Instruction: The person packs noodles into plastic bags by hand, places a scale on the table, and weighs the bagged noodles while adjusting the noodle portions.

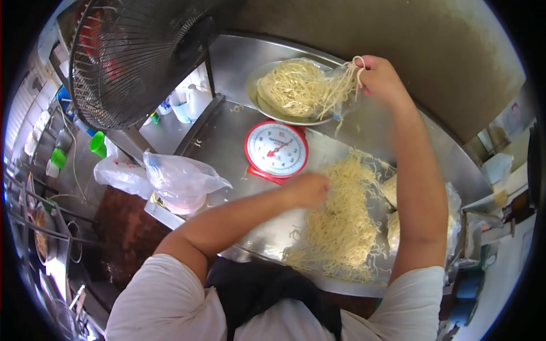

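A bag of noodles [293,88] rests in the metal pan of a red scale [277,149], whose dial faces me. Up at the right of the pan, my right hand [376,75] is closed on some noodle strands that hang over the bag's open end. My left hand [310,190] is curled just below the dial, at the left edge of a wide heap of loose noodles [341,221]. Whether it holds anything is hidden.
A black fan [136,62] stands at the upper left. White plastic bags [182,182] lie on the left edge of the steel table [250,227]. More bagged noodles [392,233] sit by my right forearm. A wall rises behind the scale.
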The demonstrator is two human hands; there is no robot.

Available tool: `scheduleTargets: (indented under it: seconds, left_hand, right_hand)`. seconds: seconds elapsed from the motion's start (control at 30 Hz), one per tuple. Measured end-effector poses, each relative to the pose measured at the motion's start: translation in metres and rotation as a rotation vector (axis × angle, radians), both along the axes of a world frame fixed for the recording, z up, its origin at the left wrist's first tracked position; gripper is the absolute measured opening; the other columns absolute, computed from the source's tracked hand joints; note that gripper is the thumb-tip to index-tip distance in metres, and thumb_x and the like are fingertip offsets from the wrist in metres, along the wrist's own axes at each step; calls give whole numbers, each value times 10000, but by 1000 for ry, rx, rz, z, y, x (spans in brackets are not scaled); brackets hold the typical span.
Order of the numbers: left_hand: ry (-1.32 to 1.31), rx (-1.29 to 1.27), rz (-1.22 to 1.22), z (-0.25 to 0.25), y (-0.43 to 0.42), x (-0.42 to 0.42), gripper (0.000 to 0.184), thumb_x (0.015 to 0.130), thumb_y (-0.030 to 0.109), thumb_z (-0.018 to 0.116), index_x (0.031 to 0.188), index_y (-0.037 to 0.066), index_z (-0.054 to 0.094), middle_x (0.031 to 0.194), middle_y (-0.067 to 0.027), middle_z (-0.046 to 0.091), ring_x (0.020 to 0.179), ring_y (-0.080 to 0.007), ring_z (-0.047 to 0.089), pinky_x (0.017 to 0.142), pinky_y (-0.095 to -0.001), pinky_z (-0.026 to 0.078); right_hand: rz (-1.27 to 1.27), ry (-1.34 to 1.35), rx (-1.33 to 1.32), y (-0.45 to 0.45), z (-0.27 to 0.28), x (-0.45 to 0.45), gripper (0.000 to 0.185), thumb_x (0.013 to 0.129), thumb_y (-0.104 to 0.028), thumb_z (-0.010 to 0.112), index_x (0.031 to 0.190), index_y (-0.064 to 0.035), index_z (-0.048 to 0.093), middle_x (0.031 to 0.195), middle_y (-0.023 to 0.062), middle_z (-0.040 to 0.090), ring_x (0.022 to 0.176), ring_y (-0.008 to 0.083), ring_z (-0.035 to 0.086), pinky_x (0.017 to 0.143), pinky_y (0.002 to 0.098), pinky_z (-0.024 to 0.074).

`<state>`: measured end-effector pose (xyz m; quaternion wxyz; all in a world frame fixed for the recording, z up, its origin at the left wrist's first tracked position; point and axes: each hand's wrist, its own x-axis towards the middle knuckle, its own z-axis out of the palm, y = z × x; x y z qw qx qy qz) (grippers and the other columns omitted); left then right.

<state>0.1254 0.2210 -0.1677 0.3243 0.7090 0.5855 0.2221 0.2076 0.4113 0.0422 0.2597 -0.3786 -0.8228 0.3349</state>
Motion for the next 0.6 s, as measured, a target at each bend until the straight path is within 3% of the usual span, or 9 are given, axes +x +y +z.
scheduleTargets:
  seconds: [0.03, 0.1, 0.13, 0.2, 0.3, 0.4, 0.5, 0.6]
  left_hand:
    - [-110, 112, 90, 30, 7, -17, 178, 817, 207, 622, 943, 93, 672, 874, -68, 687, 836, -244, 659, 744, -373, 515]
    - [-570, 339, 338, 84, 28, -49, 109, 841, 141, 580, 897, 95, 662, 762, -23, 648, 714, -102, 607, 657, -290, 498]
    - [-632, 465, 459, 119, 33, -63, 123, 846, 124, 564, 903, 67, 657, 741, -39, 643, 684, -107, 603, 647, -283, 498]
    - [-411, 721, 568, 161, 62, -79, 168, 825, 170, 596, 906, 34, 653, 747, -73, 656, 707, -151, 638, 651, -302, 510]
    - [132, 559, 552, 178, 96, -81, 252, 785, 220, 634, 923, 9, 641, 776, -115, 670, 750, -209, 670, 654, -320, 521]
    - [367, 309, 383, 175, 128, -89, 294, 750, 249, 670, 917, 11, 627, 820, -147, 678, 722, -239, 680, 620, -341, 527]
    - [222, 172, 315, 185, 123, -102, 240, 765, 216, 671, 899, 25, 615, 862, -139, 683, 671, -239, 682, 585, -353, 531]
    - [-350, 114, 309, 186, 106, -125, 171, 795, 190, 661, 881, 51, 611, 860, -121, 689, 618, -252, 675, 546, -370, 533]
  right_hand:
    - [-36, -12, -42, -7, 4, 6, 167, 851, -171, 595, 960, -85, 687, 775, 2, 658, 626, 84, 584, 558, 243, 449]
    - [-89, -55, -105, -12, 5, 12, 175, 857, -191, 589, 963, -89, 684, 787, 3, 664, 635, 87, 600, 563, 244, 456]
    - [-101, -84, -124, -11, 6, 12, 177, 863, -200, 586, 968, -93, 681, 794, 4, 667, 639, 88, 607, 566, 246, 461]
    - [-92, -59, -182, -6, 6, 12, 179, 878, -217, 586, 978, -98, 674, 804, 6, 672, 648, 87, 616, 575, 252, 471]
    - [-46, 61, -267, -3, 6, 4, 178, 899, -239, 593, 993, -105, 663, 816, 9, 677, 665, 85, 625, 595, 258, 489]
    - [-37, 102, -258, -13, 17, -4, 195, 910, -268, 612, 1011, -106, 655, 853, 20, 683, 707, 104, 649, 638, 261, 517]
    - [-14, 137, -299, -13, 17, -6, 204, 910, -263, 615, 1020, -95, 651, 886, 34, 691, 737, 124, 662, 666, 277, 533]
    - [27, 243, -394, -5, 12, -5, 252, 909, -286, 624, 1063, -86, 630, 928, 53, 694, 806, 160, 685, 713, 275, 547]
